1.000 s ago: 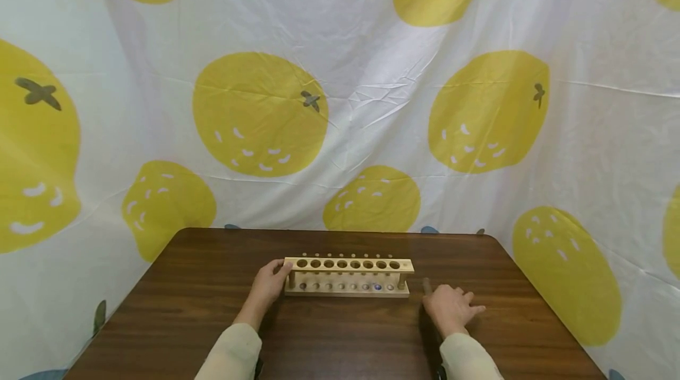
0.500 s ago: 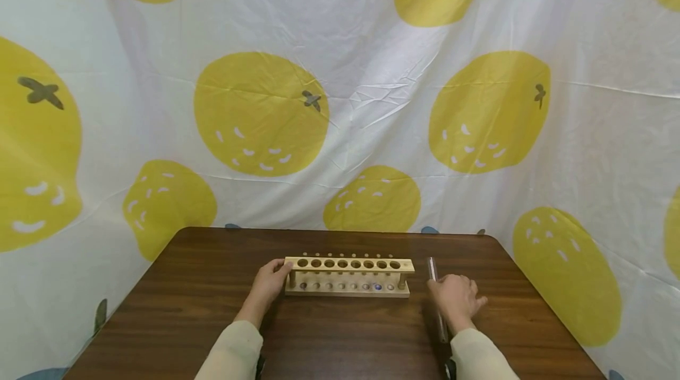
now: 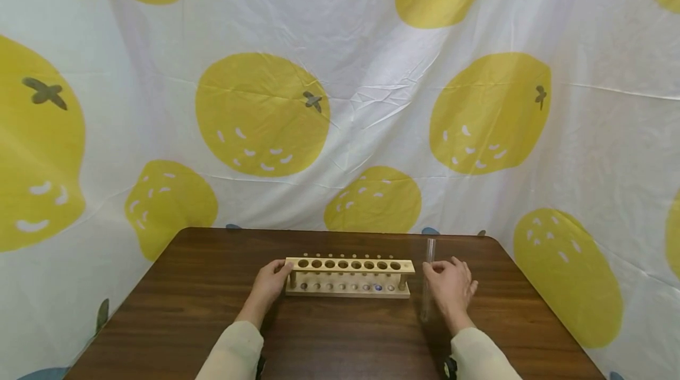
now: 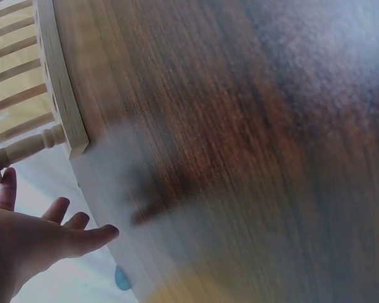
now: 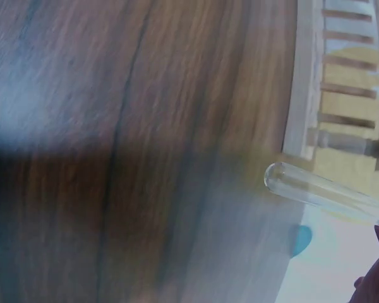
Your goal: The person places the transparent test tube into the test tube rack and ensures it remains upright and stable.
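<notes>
A wooden test tube rack (image 3: 347, 294) stands on the table, with a row of round holes in its upper bar and pegs behind. My left hand (image 3: 268, 284) holds the left end of that bar, its thumb on top. In the left wrist view the other fingers (image 4: 91, 241) extend away from the rack. To the right of the rack, my right hand (image 3: 451, 287) pinches a clear glass test tube (image 3: 431, 249) between thumb and fingertips. The tube stands nearly upright, its rounded end low, as the right wrist view shows. A small blue spot shows on the rack's base.
The dark wood-grain table (image 3: 340, 338) has rounded far corners. Behind it hangs a white cloth (image 3: 372, 114) printed with large yellow lemons.
The right hand has lifted the test tube from lying on the table and tilted it up to nearly upright. The left hand and the rack have stayed put.
</notes>
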Demonstrator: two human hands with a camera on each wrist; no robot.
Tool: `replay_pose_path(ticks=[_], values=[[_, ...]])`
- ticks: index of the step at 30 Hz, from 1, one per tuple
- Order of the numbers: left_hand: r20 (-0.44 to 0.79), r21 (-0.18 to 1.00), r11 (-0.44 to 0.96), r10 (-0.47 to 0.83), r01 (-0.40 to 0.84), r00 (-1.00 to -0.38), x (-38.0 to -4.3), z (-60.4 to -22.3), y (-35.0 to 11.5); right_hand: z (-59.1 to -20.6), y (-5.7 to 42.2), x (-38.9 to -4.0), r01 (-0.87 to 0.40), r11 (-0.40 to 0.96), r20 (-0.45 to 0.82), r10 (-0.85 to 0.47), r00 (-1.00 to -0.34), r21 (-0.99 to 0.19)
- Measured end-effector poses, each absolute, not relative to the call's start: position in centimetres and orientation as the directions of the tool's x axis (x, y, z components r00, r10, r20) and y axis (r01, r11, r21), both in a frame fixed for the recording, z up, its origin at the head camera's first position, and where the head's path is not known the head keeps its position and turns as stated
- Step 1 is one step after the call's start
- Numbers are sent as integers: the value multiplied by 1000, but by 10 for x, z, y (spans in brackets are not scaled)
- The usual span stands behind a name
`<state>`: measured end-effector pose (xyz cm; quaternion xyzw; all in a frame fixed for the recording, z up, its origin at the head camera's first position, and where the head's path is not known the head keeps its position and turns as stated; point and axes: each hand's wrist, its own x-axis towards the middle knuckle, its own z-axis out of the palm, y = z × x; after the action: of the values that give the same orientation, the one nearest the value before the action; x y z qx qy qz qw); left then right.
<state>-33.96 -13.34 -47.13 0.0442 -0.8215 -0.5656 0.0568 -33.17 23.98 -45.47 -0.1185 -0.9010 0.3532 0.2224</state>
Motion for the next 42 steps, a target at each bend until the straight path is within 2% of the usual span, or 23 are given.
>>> replay_pose_path(ticks=[10,20,42], values=[[69,935,353,-118,22,-991,-340,-476,-136,-438,221,-333,-28,642,374,410,-832,-766],[41,935,355,-129,-8,-991,-339,-471,-135,-421,209,-333,-53,548,340,438,-832,-835],[33,932,363,-125,-15,-992,-340,-471,-136,-403,200,-347,-196,487,428,429,-795,-851]])
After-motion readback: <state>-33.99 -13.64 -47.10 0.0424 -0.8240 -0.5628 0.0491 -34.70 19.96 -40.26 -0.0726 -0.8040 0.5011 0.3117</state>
